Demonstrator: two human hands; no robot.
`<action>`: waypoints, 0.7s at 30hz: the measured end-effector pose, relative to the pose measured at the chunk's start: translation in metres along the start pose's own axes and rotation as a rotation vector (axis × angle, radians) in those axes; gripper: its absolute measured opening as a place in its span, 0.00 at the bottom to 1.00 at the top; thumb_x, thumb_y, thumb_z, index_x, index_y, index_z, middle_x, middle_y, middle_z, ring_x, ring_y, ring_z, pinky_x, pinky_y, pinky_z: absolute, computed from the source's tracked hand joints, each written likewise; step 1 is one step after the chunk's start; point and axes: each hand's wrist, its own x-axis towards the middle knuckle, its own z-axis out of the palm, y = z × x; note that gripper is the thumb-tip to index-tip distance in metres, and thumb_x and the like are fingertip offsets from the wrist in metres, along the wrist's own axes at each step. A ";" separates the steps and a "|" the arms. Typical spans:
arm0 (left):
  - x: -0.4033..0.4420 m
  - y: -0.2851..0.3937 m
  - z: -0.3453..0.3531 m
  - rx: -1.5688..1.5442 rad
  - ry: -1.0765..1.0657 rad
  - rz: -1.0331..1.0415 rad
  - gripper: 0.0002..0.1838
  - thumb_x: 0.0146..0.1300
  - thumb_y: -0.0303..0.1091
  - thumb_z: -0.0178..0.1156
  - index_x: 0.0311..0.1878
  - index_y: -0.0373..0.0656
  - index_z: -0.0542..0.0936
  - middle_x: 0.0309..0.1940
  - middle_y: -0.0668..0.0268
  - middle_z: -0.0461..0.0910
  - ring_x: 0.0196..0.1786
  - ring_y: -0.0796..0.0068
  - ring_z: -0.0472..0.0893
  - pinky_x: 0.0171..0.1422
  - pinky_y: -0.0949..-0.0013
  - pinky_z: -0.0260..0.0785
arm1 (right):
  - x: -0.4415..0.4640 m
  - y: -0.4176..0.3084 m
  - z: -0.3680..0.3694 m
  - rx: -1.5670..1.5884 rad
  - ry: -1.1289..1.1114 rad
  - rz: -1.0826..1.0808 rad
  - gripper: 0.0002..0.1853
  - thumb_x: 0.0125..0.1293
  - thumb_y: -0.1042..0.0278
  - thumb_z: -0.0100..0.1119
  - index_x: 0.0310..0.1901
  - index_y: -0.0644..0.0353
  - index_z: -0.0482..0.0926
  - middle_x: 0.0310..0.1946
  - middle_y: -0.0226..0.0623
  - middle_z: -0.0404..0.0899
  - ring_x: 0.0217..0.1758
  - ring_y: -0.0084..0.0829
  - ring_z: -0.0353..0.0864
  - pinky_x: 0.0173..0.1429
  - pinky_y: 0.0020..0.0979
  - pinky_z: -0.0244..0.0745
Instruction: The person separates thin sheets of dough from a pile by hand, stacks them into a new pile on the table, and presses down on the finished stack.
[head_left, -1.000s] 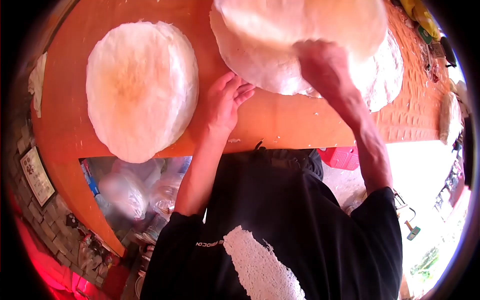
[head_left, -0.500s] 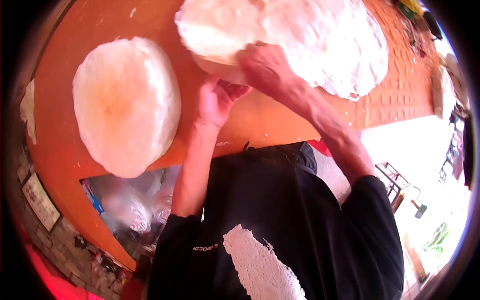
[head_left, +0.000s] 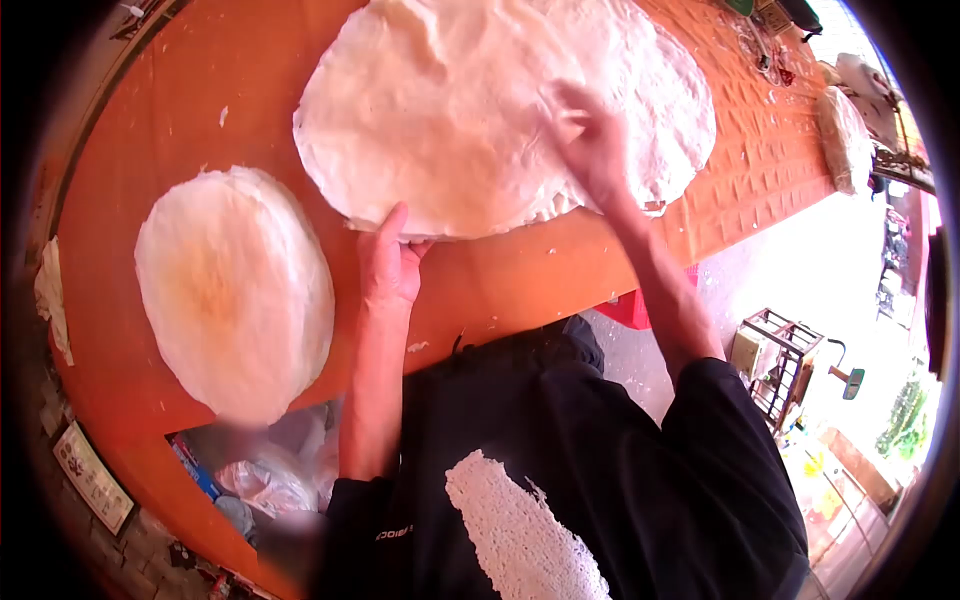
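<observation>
A broad, pale, soft-looking sheet (head_left: pixel 430 130) is lying on the orange table (head_left: pixel 480 290), its surface wrinkling and its oval outline running ragged. To its left, a rounded pale piece (head_left: pixel 225 300) is showing a browned middle. The left hand (head_left: pixel 390 265) is pinching the sheet's near left edge, thumb on top. A strip of table is running between both pieces and along the near side. The view is cutting off the sheet's far edge. Blur is covering the right hand (head_left: pixel 588 145) above the sheet; I cannot tell whether it is gripping.
</observation>
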 end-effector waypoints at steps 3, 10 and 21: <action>-0.004 0.000 0.006 -0.050 0.062 -0.016 0.25 0.63 0.27 0.58 0.64 0.45 0.67 0.56 0.64 0.73 0.54 0.68 0.77 0.51 0.63 0.75 | 0.080 0.085 -0.056 0.299 0.348 0.531 0.25 0.57 0.57 0.68 0.50 0.68 0.78 0.36 0.49 0.80 0.36 0.39 0.80 0.39 0.36 0.79; -0.031 0.009 0.028 -0.110 -0.065 0.222 0.23 0.65 0.24 0.56 0.63 0.45 0.67 0.54 0.65 0.75 0.55 0.67 0.77 0.46 0.63 0.78 | 0.118 0.099 -0.087 0.565 0.179 0.876 0.22 0.57 0.61 0.67 0.46 0.69 0.74 0.40 0.51 0.75 0.29 0.35 0.78 0.32 0.32 0.80; -0.007 -0.008 -0.009 -0.017 0.024 0.134 0.20 0.62 0.24 0.58 0.57 0.47 0.69 0.45 0.69 0.75 0.40 0.75 0.78 0.37 0.68 0.74 | 0.184 -0.008 -0.095 0.059 0.013 0.002 0.15 0.60 0.57 0.61 0.34 0.63 0.80 0.26 0.31 0.77 0.30 0.27 0.76 0.33 0.33 0.71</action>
